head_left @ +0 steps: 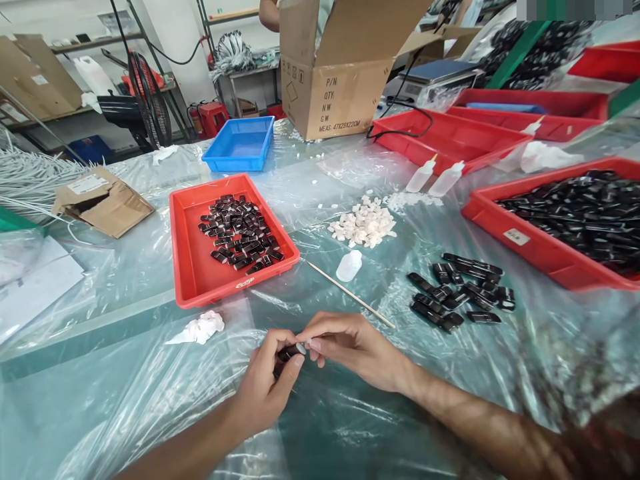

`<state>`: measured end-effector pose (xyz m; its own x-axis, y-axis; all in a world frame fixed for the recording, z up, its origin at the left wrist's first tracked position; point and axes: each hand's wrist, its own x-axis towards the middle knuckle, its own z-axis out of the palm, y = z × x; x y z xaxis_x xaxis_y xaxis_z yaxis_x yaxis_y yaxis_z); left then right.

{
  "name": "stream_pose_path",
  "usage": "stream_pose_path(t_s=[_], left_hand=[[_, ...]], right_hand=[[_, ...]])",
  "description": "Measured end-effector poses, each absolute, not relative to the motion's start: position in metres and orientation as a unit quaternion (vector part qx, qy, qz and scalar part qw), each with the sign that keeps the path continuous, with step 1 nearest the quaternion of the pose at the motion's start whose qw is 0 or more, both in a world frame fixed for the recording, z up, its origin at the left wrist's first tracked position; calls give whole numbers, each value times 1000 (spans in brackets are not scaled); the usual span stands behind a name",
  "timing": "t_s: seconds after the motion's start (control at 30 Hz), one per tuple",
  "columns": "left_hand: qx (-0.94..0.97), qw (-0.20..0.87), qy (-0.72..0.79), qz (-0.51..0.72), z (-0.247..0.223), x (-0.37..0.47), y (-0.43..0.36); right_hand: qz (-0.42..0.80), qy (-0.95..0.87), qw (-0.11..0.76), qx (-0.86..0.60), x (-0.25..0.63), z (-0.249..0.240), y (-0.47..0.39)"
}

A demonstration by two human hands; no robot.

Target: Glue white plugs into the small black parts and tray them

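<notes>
Black and short, the part (291, 352) lies in the left hand (273, 380), clasped between thumb and curled fingers, its pale end turned toward the right hand (350, 347). The right hand is nearly closed, thumb and index finger pinching a small whitish piece (307, 344) right at that end; the 2 hands meet there, above the plastic-covered table (320, 427). Whether the piece touches the part is too small to tell.

Ahead and to the left of the hands, 1 red tray (187, 267) holds many short black parts (240, 230). Nearer is a crumpled white tissue (203, 328). Beyond the right hand lie a thin wooden stick (350, 295), a small white container (349, 265) and a heap of whitish pieces (363, 222). Farther right, loose black parts (463, 293) lie in front of a red bin (530, 250) full of dark parts (580, 220); 2 squeeze bottles (421, 175) lean on another red tray (450, 137).
</notes>
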<state>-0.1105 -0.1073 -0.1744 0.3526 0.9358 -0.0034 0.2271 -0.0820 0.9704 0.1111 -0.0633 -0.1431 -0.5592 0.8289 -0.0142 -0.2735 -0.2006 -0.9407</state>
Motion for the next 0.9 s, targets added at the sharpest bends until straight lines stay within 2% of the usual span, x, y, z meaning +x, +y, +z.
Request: stream_pose_path(t_s=[0.3, 0.53, 0.9], left_hand=[[648, 501, 468, 332, -170, -111, -108], [648, 500, 474, 326, -177, -112, -108], [634, 490, 495, 335, -182, -111, -110]], right_hand=[[688, -532, 372, -326, 111, -145, -64], [498, -691, 414, -323, 116, -145, -61], [325, -786, 406, -334, 111, -146, -79]])
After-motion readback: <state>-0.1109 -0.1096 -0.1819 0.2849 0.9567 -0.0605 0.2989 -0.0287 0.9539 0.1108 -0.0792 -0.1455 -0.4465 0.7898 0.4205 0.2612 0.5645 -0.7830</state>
